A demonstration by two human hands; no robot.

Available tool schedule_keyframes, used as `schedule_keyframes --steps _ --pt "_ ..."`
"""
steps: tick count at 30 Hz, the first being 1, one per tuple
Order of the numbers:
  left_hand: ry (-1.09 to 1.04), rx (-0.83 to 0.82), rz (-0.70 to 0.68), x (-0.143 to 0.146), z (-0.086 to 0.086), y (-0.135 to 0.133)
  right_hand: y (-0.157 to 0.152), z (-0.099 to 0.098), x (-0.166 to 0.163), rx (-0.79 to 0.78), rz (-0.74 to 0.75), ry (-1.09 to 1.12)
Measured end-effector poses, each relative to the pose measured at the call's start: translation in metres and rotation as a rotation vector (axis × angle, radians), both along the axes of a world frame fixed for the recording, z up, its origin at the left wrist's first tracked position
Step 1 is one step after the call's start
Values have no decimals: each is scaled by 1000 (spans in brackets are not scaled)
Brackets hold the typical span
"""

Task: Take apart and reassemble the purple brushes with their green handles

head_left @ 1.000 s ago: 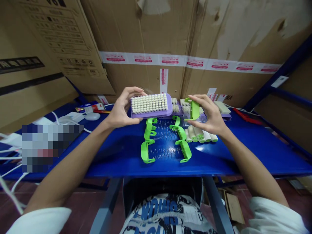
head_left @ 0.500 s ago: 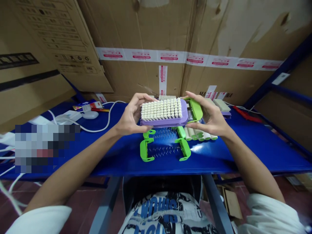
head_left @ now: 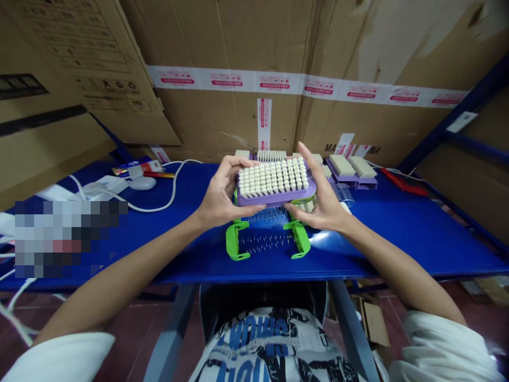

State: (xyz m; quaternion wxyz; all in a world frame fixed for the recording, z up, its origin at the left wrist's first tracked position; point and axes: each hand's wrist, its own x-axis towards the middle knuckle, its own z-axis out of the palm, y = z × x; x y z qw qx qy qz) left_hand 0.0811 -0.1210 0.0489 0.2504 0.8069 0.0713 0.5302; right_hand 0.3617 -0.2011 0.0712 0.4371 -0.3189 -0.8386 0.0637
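Observation:
A scrubbing brush [head_left: 274, 178] with cream bristles facing up and a purple base is held level above the table. My left hand [head_left: 218, 199] is closed around its left end, thumb along the front edge. My right hand [head_left: 328, 204] grips the right end, thumb below and a finger stretched upward. A green edge [head_left: 305, 200] shows under the purple base near my right fingers; the rest of that green part is hidden. Below the brush lie green end brackets [head_left: 300, 241] joined by metal springs [head_left: 265, 243], with a second such set partly covered by my hands.
Several more purple brushes [head_left: 345, 165] stand along the back of the blue table [head_left: 397, 239]. A red object [head_left: 403, 183] lies at the right. At the left are a white mouse [head_left: 143, 183] and white cables [head_left: 174, 191]. Cardboard [head_left: 222, 116] walls the back.
The green part my right hand held beside the brush has slid left, mostly under the base. My right hand has moved left to the brush's end. The view shifted slightly.

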Motion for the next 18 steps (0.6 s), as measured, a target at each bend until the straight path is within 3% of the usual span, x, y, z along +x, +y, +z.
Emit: schedule_keyframes --steps 4,9,13,18 --pt "68 77 157 2 -1 -9 -1 4 -4 60 -13 -86" --pt "129 295 302 1 9 -21 -9 16 -7 81 -42 -231" --pt "110 411 307 2 10 -18 -6 16 -6 55 -68 -243" --pt "163 385 271 -1 11 -9 -3 17 -1 51 -75 -215"
